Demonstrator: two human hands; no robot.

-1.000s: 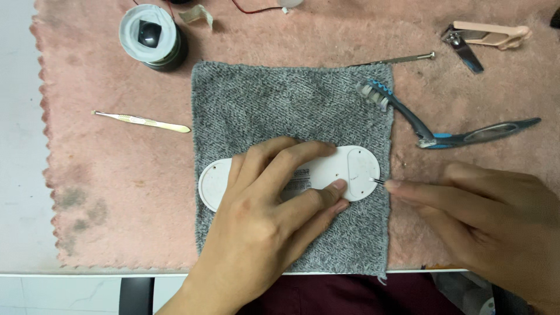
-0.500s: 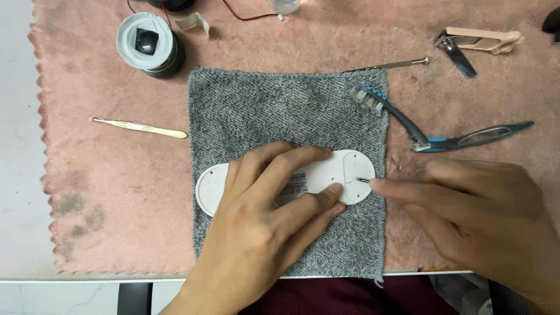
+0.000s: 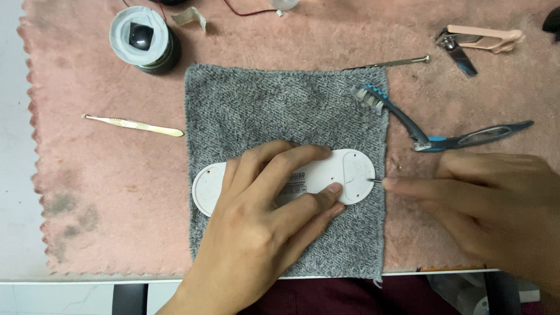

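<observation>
A slim metal tweezer [image 3: 133, 125] is lying at nine o'clock on the pink mat [image 3: 87, 192], with a round grey canister [image 3: 143, 39] at eleven. The left hand [image 3: 262, 227] is pressing flat, fingers spread, on the white oval device [image 3: 326, 178], which is lying at the centre on the grey cloth [image 3: 280, 111]. The right hand [image 3: 484, 204] is pinching a thin metal tool [image 3: 376, 181], its tip touching the device's right end. A toothbrush [image 3: 408, 119] is resting at two o'clock, nail clippers [image 3: 475, 42] beyond it.
</observation>
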